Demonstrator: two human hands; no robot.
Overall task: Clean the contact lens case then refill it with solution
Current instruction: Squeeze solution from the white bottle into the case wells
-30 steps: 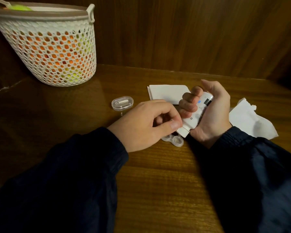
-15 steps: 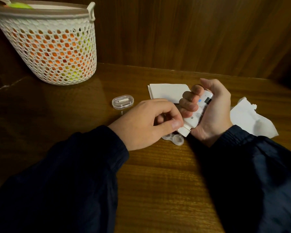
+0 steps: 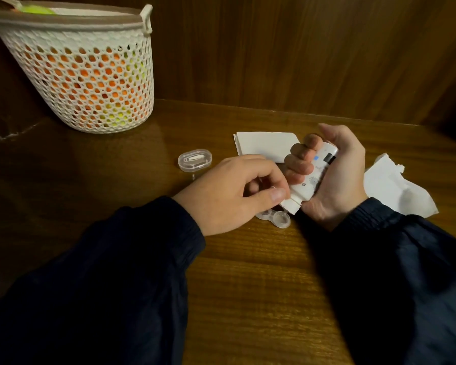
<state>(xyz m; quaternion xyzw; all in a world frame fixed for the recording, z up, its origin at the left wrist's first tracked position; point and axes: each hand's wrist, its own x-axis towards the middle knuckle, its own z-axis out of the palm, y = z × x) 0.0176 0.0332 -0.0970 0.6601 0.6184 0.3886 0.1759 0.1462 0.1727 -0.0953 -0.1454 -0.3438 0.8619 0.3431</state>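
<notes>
Head view: my right hand (image 3: 334, 175) grips solution bottle (image 3: 311, 177), cap end tilted down-left over lens case (image 3: 277, 218); left hand (image 3: 232, 193) pinches its cap.

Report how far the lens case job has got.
Likely done: cleaning, judging by the crumpled tissue beside the right hand. In hand: the right hand grips the solution bottle upside down, the left hand at its cap, above the open lens case. Left: filling the wells and closing them.
</notes>
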